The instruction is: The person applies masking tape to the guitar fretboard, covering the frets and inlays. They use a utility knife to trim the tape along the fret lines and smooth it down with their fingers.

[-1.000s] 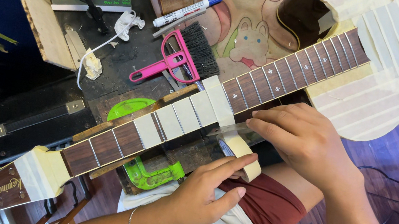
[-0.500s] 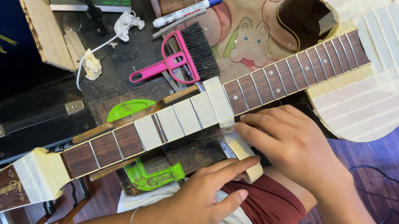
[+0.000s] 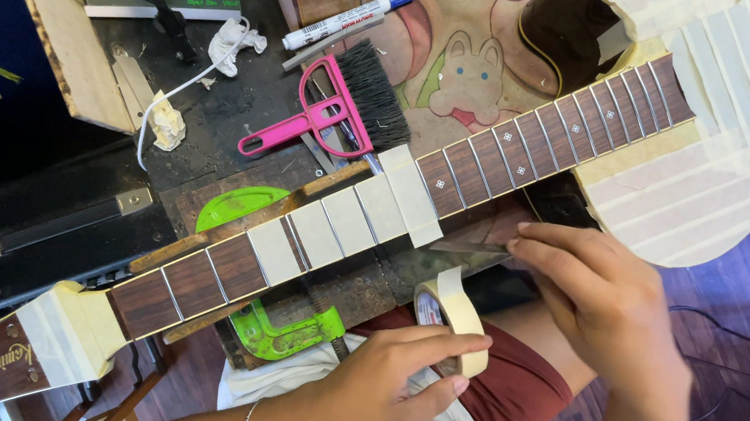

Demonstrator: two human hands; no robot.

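left hand point(image 3: 389, 388) grips masking tape roll point(image 3: 458, 315) below guitar neck point(image 3: 375, 211). right hand point(image 3: 607, 302) pinches pulled tape strip point(image 3: 472, 249) at neck edge, w/ fingers closed. pink brush point(image 3: 340, 108) on counter point(image 3: 239, 133) behind.

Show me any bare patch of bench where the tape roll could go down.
Best patch: the dark bench between the white rag and the pink brush. Crowded: under the guitar neck, where the green clamp, tape roll, left hand and right hand gather.
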